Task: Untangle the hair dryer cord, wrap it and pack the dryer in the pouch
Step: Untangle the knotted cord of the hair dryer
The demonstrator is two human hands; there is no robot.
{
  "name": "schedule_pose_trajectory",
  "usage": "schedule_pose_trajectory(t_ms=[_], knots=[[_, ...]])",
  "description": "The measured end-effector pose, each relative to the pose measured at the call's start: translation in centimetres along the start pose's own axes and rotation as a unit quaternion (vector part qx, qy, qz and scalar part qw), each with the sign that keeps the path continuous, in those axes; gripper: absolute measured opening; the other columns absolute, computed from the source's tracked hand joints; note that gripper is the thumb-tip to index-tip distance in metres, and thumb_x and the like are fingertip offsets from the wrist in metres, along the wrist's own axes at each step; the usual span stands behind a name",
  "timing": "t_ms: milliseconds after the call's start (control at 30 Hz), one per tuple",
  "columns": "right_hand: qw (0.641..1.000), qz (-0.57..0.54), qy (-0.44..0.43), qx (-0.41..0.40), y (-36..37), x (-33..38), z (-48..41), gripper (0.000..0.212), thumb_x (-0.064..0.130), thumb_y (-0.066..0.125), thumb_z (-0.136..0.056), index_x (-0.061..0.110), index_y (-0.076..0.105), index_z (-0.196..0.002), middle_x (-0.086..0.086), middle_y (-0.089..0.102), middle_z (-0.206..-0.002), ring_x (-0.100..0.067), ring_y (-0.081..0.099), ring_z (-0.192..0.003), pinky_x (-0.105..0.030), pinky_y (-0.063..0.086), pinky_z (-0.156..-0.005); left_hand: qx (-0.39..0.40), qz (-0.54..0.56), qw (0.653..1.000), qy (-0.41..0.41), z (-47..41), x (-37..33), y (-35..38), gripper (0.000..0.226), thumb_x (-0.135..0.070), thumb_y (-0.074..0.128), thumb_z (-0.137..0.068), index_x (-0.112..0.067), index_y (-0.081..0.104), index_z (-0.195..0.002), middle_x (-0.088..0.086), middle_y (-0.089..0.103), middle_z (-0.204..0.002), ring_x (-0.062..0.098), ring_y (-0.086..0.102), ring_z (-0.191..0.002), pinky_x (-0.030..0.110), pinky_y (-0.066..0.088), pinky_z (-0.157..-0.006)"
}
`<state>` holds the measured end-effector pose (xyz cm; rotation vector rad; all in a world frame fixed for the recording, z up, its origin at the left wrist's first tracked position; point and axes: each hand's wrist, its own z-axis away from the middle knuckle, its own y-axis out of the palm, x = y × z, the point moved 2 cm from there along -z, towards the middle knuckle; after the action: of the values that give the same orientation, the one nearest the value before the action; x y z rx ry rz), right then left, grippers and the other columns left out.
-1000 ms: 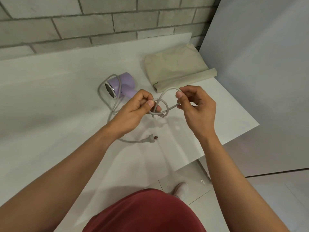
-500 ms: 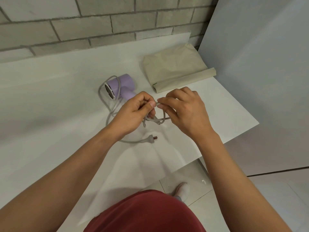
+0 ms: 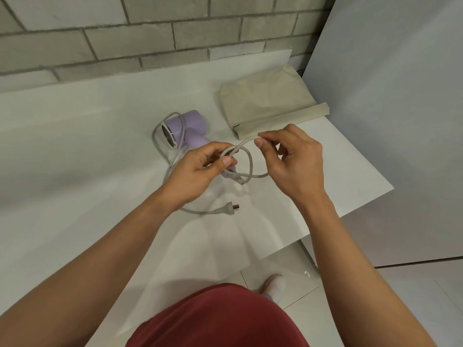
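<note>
A lilac hair dryer lies on the white counter, its chrome nozzle facing left. Its grey cord loops over the dryer body and forms a loose knot held above the counter between my hands. My left hand pinches the cord at the left side of the knot with thumb and fingers. My right hand pinches the top of the loop between thumb and forefinger. The plug lies on the counter below my left hand. The beige fabric pouch lies flat behind my right hand.
A grey brick wall runs along the back of the counter. A pale panel stands to the right. The counter's right corner ends near my right wrist, with tiled floor and a shoe below.
My right hand moved in to meet the left hand at the knot, then drew back to the right, pulling the cord into a wider loop. The dryer and plug stayed put.
</note>
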<state>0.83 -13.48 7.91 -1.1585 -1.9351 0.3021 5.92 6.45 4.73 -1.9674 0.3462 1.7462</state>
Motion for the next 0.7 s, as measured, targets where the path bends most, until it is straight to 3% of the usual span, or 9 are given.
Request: schedule_pose_trajectory(t_ms=[100, 167, 300, 467, 533, 600, 700], knots=[[0.999, -0.027, 0.018, -0.011, -0.3, 0.5, -0.1, 0.009, 0.021, 0.075, -0.095, 0.014, 0.080, -0.094, 0.003, 0.067, -0.080, -0.002, 0.052, -0.064, -0.015, 0.042, -0.063, -0.014, -0.017, 1.000, 0.002, -0.4, 0.2, -0.5, 0.020, -0.016, 0.059, -0.104, -0.010, 0.071, -0.119, 0.005, 0.079, -0.101, 0.027, 0.075, -0.097, 0.027, 0.056, -0.094], [0.998, -0.043, 0.032, -0.022, -0.5, 0.7, 0.0, 0.007, 0.019, 0.075, -0.095, 0.014, 0.080, -0.095, 0.005, 0.067, -0.081, 0.002, 0.052, -0.065, -0.011, 0.040, -0.065, -0.005, -0.055, 0.998, 0.018, -0.7, -0.2, -0.7, 0.021, -0.018, 0.058, -0.105, -0.012, 0.072, -0.120, 0.002, 0.079, -0.101, 0.021, 0.076, -0.096, 0.025, 0.054, -0.094], [0.993, -0.080, 0.066, -0.051, -0.6, 0.5, 0.1, 0.008, 0.020, 0.074, -0.096, 0.014, 0.079, -0.098, 0.001, 0.071, -0.086, -0.008, 0.058, -0.070, -0.020, 0.045, -0.065, 0.019, -0.136, 0.989, 0.046, -1.2, -1.2, -1.1, 0.020, -0.020, 0.058, -0.106, -0.015, 0.072, -0.119, 0.000, 0.080, -0.096, 0.009, 0.076, -0.089, 0.009, 0.046, -0.077], [0.986, -0.104, 0.108, -0.070, -0.9, 0.4, 0.5, 0.010, 0.026, 0.072, -0.098, 0.018, 0.077, -0.101, 0.016, 0.068, -0.090, -0.005, 0.060, -0.076, -0.026, 0.048, -0.064, 0.033, -0.199, 0.976, 0.077, -1.1, -1.9, -1.4, 0.017, -0.024, 0.057, -0.106, -0.016, 0.071, -0.111, -0.002, 0.079, -0.091, 0.004, 0.075, -0.090, 0.012, 0.049, -0.083], [0.980, -0.122, 0.154, -0.021, -0.9, -0.4, 0.4, 0.009, 0.029, 0.071, -0.098, 0.022, 0.076, -0.100, 0.018, 0.071, -0.090, -0.009, 0.063, -0.078, -0.038, 0.056, -0.068, 0.029, -0.204, 0.975, 0.080, -0.8, -2.0, -1.5, 0.018, -0.025, 0.055, -0.107, -0.015, 0.070, -0.110, -0.004, 0.078, -0.090, 0.001, 0.074, -0.086, 0.010, 0.046, -0.078], [0.976, -0.087, 0.180, 0.089, -0.6, -1.6, 0.2, 0.009, 0.030, 0.069, -0.099, 0.025, 0.076, -0.101, 0.017, 0.073, -0.093, -0.011, 0.066, -0.078, -0.043, 0.058, -0.077, 0.011, -0.200, 0.977, 0.073, -0.5, -1.8, -1.6, 0.019, -0.022, 0.055, -0.107, -0.011, 0.070, -0.108, -0.008, 0.077, -0.083, -0.003, 0.070, -0.076, 0.008, 0.043, -0.069], [0.973, 0.047, 0.089, 0.210, -0.3, -1.9, 0.7, 0.024, 0.024, 0.067, -0.100, 0.023, 0.074, -0.123, 0.007, 0.071, -0.118, -0.015, 0.069, -0.092, -0.043, 0.057, -0.086, 0.003, -0.205, 0.978, 0.049, -0.2, -0.9, -2.0, 0.018, -0.023, 0.056, -0.106, -0.015, 0.072, -0.107, -0.016, 0.073, -0.074, 0.010, 0.069, -0.072, 0.024, 0.051, -0.069]])
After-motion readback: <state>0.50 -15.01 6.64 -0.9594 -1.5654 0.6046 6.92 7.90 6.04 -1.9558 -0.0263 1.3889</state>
